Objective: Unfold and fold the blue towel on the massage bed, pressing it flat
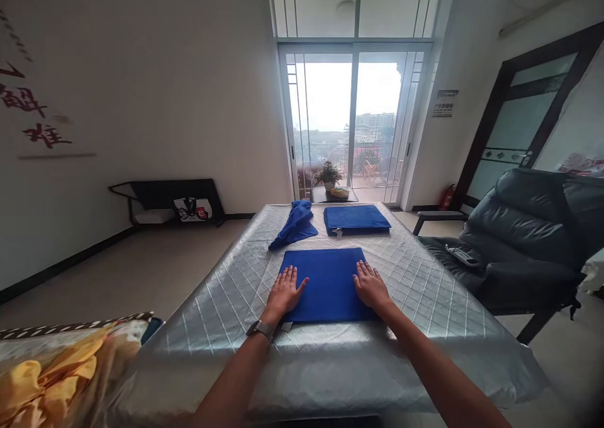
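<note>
A blue cloth [328, 286], folded into a flat rectangle, lies on the silver quilted table cover [236, 302] in front of me. My left hand [285, 289] rests flat on its left edge, fingers stretched forward and thumb out to the side. On the right edge my right hand [370, 283] lies palm down with its fingers extended. A small pale tag shows at the cloth's near left corner. Beyond it, to the right, sits a stack of folded blue cloths [357, 218]. A crumpled blue cloth [296, 223] lies at the far left.
To the right stands a dark reclining armchair [523, 239] with a power strip [462, 256] on its seat. Yellow fabric [56, 377] is heaped at the lower left. A small table with a potted plant [329, 175] stands behind, before the glass sliding doors [353, 119].
</note>
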Tool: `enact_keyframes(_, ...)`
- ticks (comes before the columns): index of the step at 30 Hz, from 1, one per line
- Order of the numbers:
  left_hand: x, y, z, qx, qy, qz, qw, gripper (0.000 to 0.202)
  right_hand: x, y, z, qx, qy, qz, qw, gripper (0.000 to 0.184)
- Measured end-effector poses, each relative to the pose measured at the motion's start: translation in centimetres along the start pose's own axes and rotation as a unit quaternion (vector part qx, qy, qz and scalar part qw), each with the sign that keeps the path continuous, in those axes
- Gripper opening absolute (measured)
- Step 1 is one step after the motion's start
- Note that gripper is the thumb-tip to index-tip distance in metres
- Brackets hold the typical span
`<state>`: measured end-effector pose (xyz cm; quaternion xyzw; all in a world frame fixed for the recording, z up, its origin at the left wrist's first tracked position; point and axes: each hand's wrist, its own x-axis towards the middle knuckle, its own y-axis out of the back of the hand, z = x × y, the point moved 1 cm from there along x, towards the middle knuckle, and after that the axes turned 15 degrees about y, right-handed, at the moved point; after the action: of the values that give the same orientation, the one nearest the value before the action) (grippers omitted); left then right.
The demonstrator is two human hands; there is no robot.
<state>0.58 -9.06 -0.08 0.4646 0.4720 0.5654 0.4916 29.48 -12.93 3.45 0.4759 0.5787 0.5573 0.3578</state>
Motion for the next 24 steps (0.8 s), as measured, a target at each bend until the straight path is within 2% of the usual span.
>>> enact_keyframes(4, -0.1, 0.3, -0.1, 0.001, 0.001, -0.006, 1.0, 0.093, -1.3, -0.8, -0.1, 0.013, -0.008, -0.026, 1.0, 0.067)
enact_keyframes(9, 0.2, 1.7, 0.2, 0.004, 0.001, -0.014, 1.0, 0.091, -1.5, -1.2, 0.0, 0.025, -0.013, -0.028, 0.999, 0.068)
enact_keyframes(12, -0.3, 2.3, 3.3, -0.005, -0.023, -0.007, 1.0, 0.092, -1.4, -1.2, 0.0, 0.031, -0.012, -0.025, 0.999, 0.068)
enact_keyframes(17, -3.4, 0.9, 13.3, -0.038, -0.154, -0.007, 0.987, 0.083, -1.5, -1.6, 0.4, 0.03, -0.002, -0.022, 0.999, 0.066)
enact_keyframes(19, -4.4, 0.1, 16.2, -0.048, -0.185, -0.011, 0.982, 0.079, -1.5, -1.8, 0.6, 0.028, 0.005, -0.024, 0.999, 0.064)
enact_keyframes(21, -4.8, -0.5, 17.2, -0.052, -0.19, -0.018, 0.98, 0.078, -1.6, -1.8, 0.7, 0.027, 0.008, -0.025, 0.999, 0.064)
enact_keyframes(22, -4.8, -0.7, 17.0, -0.052, -0.186, -0.022, 0.981, 0.079, -1.5, -1.8, 0.7, 0.026, 0.008, -0.024, 0.999, 0.064)
enact_keyframes(24, -4.4, -0.8, 15.0, -0.047, -0.168, -0.028, 0.984, 0.081, -1.5, -1.7, 0.6, 0.027, 0.004, -0.022, 0.999, 0.065)
